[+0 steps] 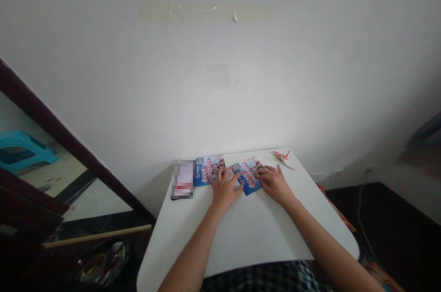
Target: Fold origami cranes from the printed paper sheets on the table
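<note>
Both my hands lie flat on a small white table [248, 232]. My left hand [224, 186] has its fingers spread, with the fingertips on the edge of a blue printed paper sheet [248, 173]. My right hand [274, 182] rests open on the right side of the same sheet. A second blue printed paper [206, 169] lies just left of my left hand, near the wall. A small folded red and white paper crane [284, 158] sits at the table's far right corner, apart from both hands.
A phone [183, 179] lies at the table's far left corner. The table stands against a white wall [220, 76]. A dark door frame [58, 131], a wooden stick [96, 236] and a teal stool [24, 149] are at left. Dark floor lies at right.
</note>
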### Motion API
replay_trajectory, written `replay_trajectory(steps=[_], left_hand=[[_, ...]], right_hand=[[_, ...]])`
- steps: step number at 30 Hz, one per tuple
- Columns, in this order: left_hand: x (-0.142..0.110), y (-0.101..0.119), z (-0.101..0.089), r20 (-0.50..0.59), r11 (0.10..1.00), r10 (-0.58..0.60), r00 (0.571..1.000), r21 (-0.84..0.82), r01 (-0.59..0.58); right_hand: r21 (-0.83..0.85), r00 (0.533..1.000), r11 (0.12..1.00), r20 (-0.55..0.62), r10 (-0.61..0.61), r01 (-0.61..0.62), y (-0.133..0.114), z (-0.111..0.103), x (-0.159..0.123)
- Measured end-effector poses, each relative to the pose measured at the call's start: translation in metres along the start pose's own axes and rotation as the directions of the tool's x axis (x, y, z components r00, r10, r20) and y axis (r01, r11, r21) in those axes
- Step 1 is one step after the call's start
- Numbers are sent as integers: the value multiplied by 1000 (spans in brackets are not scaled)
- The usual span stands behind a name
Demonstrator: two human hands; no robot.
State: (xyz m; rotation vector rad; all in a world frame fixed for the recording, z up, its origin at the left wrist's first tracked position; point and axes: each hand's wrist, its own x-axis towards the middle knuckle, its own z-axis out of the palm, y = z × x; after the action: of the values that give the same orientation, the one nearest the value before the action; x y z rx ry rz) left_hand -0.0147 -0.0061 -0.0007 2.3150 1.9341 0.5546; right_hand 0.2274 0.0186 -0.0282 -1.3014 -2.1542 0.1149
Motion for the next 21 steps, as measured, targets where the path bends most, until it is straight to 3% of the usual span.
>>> replay_trajectory(steps=[4, 10, 21], left_hand=[[-3, 1, 1, 35, 996, 93, 995, -13, -93], [-4, -2, -4, 58, 990, 136, 989, -32, -135], [-5, -2, -10, 111, 978, 211, 971, -24, -209]], right_hand=[[-24, 1000, 1000, -6, -3, 3, -3, -2, 0], [86, 996, 993, 35, -85, 82, -9, -8, 1], [31, 974, 999, 225, 9, -16, -20, -19, 0]])
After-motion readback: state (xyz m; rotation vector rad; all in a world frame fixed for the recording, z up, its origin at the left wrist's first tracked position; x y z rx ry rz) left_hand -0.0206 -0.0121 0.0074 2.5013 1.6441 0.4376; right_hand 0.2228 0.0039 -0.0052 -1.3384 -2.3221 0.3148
